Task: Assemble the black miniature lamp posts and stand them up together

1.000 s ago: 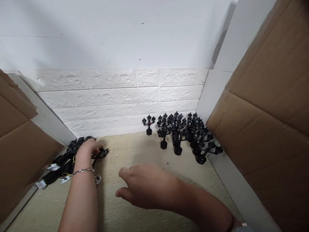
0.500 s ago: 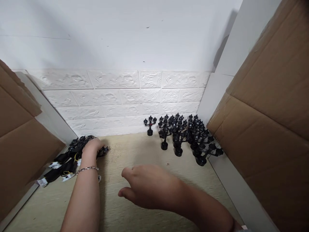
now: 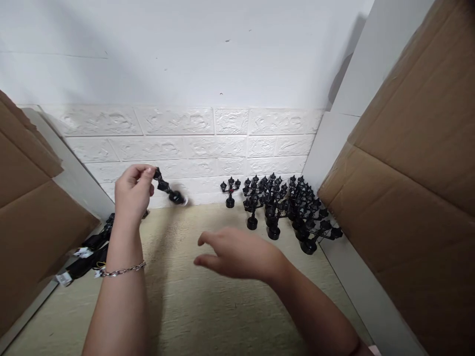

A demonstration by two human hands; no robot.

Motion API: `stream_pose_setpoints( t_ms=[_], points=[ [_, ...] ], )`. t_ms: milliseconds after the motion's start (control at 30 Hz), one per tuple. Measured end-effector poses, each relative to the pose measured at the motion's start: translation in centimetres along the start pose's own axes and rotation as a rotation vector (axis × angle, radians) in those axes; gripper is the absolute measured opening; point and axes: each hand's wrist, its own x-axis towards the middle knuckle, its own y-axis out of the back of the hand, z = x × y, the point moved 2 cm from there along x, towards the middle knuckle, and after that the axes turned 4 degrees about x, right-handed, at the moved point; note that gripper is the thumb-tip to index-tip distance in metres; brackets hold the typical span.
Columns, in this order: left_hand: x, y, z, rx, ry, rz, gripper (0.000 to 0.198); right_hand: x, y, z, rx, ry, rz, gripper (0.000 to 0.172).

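Raised over the left side of the table, my left hand [image 3: 134, 190] pinches one end of a small black model street lamp [image 3: 167, 190]. The lamp tilts down to the right, and its base end is blurred. My right hand [image 3: 237, 254] hovers over the middle of the table, thumb and fingers apart, holding nothing. Beyond it a single three-headed black lamp [image 3: 230, 193] stands upright by the back wall. To its right is a group of similar standing lamps [image 3: 274, 217]. Partly behind my left forearm lies a pile of black lamps [image 3: 89, 257] with white ends and yellow wires.
Cardboard panels flank the work area, one on the left [image 3: 33, 217] and one on the right [image 3: 415, 163]. A white brick-patterned wall [image 3: 159, 148] closes off the back. The pale wooden tabletop [image 3: 193, 306] lies between them.
My left hand has lifted up from the pile, bringing one black lamp with it. My right hand has shifted slightly to the right and away from me. The standing lamps have stayed put.
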Motion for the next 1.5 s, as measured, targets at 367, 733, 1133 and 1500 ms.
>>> stream_pose_setpoints(
  t_ms=[367, 733, 1133, 1500],
  points=[
    [-2.0, -2.8, 3.9, -0.76, 0.109, 0.103, 0.009, 2.7, 3.0, 6.0, 0.608, -0.065, 0.405, 0.066],
    [-4.3, -5.4, 5.7, -1.175, 0.474, 0.024, 0.022, 2.8, 2.8, 4.7, 0.724, 0.148, 0.834, 0.045],
    [-8.5, -9.0, 7.7, -1.058, 0.514, -0.49, 0.014, 2.5, 2.6, 3.6, 0.253, 0.285, 1.079, 0.042],
    [-6.4, -8.3, 6.0, -1.088, 0.739, -0.106, 0.023, 4.0, 0.3, 3.8, 0.459, 0.184, 0.909, 0.066]
  ],
)
